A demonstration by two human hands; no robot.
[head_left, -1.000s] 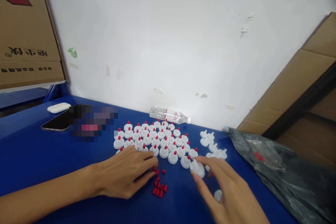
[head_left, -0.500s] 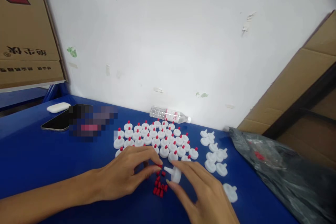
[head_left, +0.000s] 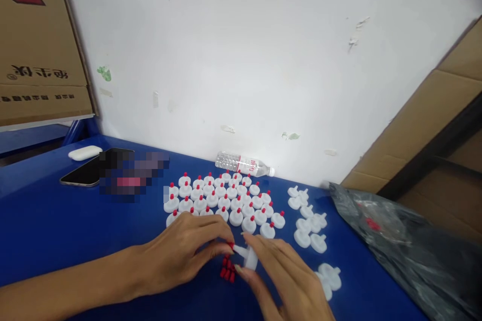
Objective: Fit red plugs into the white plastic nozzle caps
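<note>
Between finger and thumb, my left hand (head_left: 188, 246) pinches a small red cap (head_left: 230, 246). The cap sits at the tip of the narrow spout of a white plastic nozzle lid (head_left: 250, 259), which my right hand (head_left: 288, 273) grips by its round base; the spout points left. How far the cap covers the tip is hidden by my fingers. Just below, a small pile of loose red caps (head_left: 227, 274) lies on the blue table. Behind my hands stand rows of white lids with red caps on their spouts (head_left: 236, 217).
Uncapped white lids (head_left: 302, 238) lie to the right. A clear plastic bottle (head_left: 244, 164) rests on its side by the wall. Far left are a phone (head_left: 81, 174) and a white case (head_left: 85, 153). A dark plastic bag (head_left: 410, 246) covers the right edge.
My two hands have come together, so the red cap now meets the spout tip. My right hand has shifted slightly left and down, uncovering another white lid at lower right.
</note>
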